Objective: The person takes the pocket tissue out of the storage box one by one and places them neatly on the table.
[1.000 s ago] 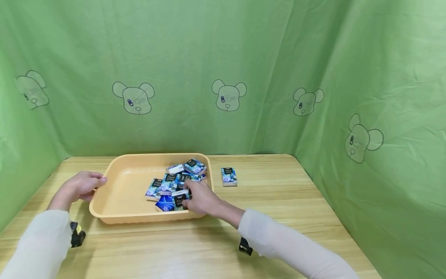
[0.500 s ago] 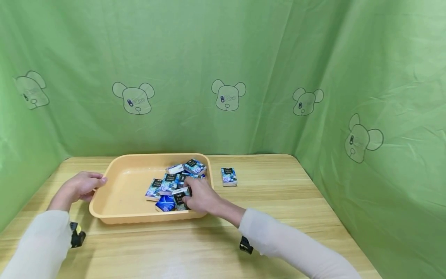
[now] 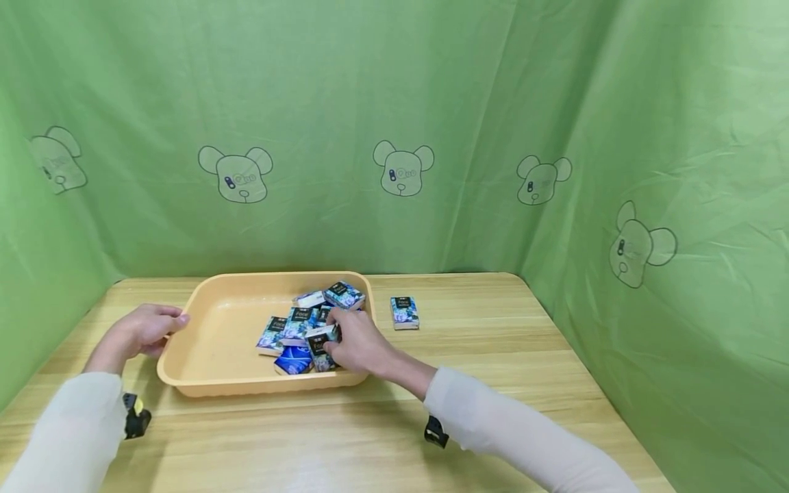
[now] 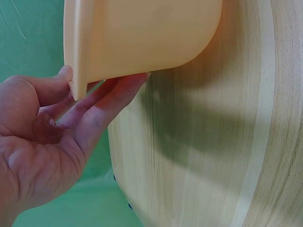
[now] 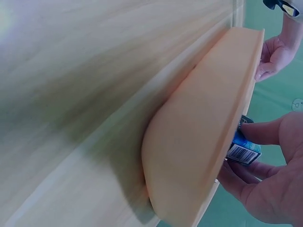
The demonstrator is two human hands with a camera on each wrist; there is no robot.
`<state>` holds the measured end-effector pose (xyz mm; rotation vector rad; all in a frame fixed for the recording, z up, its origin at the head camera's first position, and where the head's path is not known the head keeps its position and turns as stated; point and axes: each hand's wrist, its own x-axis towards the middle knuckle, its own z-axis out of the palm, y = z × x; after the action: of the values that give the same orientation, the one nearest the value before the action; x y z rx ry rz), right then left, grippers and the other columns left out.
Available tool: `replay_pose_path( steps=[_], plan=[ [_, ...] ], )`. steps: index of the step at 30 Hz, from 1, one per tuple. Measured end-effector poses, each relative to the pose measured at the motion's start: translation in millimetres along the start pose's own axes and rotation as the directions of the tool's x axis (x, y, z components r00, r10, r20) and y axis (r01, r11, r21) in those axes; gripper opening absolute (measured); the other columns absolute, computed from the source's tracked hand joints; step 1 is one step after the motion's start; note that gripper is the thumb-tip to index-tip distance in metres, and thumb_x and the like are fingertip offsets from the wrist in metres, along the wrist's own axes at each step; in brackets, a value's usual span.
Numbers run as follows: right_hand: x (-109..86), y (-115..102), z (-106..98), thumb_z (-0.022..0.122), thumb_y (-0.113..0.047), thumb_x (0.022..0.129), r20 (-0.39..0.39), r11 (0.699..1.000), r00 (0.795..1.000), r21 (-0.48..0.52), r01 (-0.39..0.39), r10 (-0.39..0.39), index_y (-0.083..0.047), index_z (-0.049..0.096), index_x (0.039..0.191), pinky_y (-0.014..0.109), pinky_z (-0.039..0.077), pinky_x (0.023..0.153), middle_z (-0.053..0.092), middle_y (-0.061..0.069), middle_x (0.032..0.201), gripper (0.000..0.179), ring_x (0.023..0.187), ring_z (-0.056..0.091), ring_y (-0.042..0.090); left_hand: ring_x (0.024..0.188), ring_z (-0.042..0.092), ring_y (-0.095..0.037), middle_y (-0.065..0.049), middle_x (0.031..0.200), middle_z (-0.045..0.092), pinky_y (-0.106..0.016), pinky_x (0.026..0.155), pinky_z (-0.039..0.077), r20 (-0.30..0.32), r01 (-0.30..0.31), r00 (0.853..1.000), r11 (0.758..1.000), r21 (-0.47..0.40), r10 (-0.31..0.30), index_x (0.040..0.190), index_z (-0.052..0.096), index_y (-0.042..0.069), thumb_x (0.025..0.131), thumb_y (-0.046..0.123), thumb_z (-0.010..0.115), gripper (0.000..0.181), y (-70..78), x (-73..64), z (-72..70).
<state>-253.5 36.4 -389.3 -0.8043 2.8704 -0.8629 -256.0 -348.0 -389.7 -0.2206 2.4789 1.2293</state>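
A peach plastic tray [image 3: 216,342] stands on the table. My left hand [image 3: 144,329] pinches its left rim; in the left wrist view the thumb lies on top of the rim [image 4: 81,52] and the fingers are underneath. Inside the tray's right half, my right hand [image 3: 360,346] holds a small blue-and-black tissue pack [image 3: 319,348] between thumb and fingers, tilted. The right wrist view shows a barcode on the pack's end [image 5: 244,152]. Several similar packs lie heaped around it, among them a plain blue one [image 3: 293,360] and one with flowers [image 3: 300,323]. Fingers partly cover the heap.
One more tissue pack [image 3: 404,313] lies on the wooden table [image 3: 481,342], to the right of the tray. Green curtain [image 3: 320,219] with bear-head prints hangs behind and at both sides. The tray's wall rises around the packs.
The pack in my right hand has tilted up slightly and shifted a little within the tray. My left hand keeps its hold on the rim; the tray has not visibly moved.
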Motion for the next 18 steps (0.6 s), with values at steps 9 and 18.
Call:
replay_pose_path(
  steps=[9,18],
  plan=[
    [3.7,-0.8,-12.0,0.077,-0.014,0.089,-0.036,0.998,0.999,0.052,-0.036,0.038,-0.006,0.063,0.118,0.023,0.044,0.049,0.056,-0.001,0.073,0.033,0.057,0.049,0.009,0.08,0.065,-0.011,-0.041,0.132,0.047,-0.028,0.068,0.06,0.001,0.0,1.0,1.0,0.012,0.0,0.151,0.019,-0.018,0.109,0.024,0.043,0.064,-0.4,-1.8,0.7],
    [11.5,6.3,-31.0,0.078,-0.016,0.088,-0.117,0.997,0.992,0.057,-0.045,0.051,-0.006,0.063,0.115,0.025,0.049,0.054,0.062,0.001,0.077,0.032,0.062,0.056,0.012,0.076,0.066,-0.011,-0.027,0.115,0.062,-0.028,0.066,0.059,0.004,0.004,1.0,1.0,0.0,-0.004,0.15,0.02,-0.018,0.108,0.023,0.045,0.064,0.4,-0.8,-0.5]
  ],
)
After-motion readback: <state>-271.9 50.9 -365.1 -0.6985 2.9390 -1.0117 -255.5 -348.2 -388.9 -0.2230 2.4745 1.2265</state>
